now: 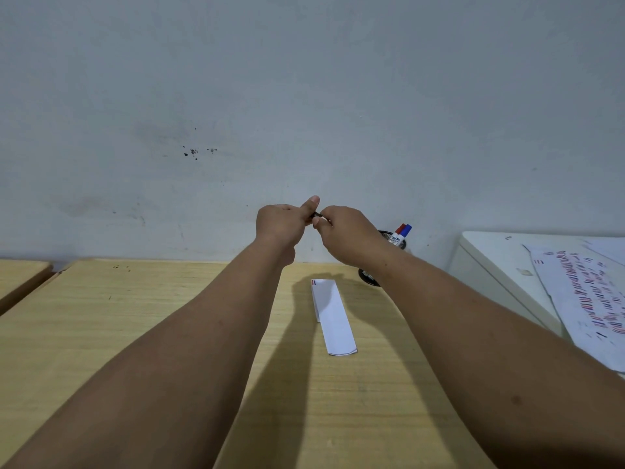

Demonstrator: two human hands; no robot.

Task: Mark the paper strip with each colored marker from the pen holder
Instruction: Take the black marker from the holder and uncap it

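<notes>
Both hands are raised above the desk and meet in front of the wall. My left hand (282, 225) and my right hand (345, 233) are closed on a dark marker (317, 215), of which only a short black piece shows between them. Below them a white folded paper strip (333, 316) lies on the wooden desk (135, 316), with small red and blue marks at its far left corner. A black mesh pen holder (392, 247) stands behind my right wrist, holding a red marker (400, 229) and a blue marker (407, 230).
A white cabinet top (487, 252) at the right carries sheets of paper (581, 296) covered with red, blue and black strokes. A second wooden desk (20, 275) adjoins at the far left. A grey wall rises right behind the desk.
</notes>
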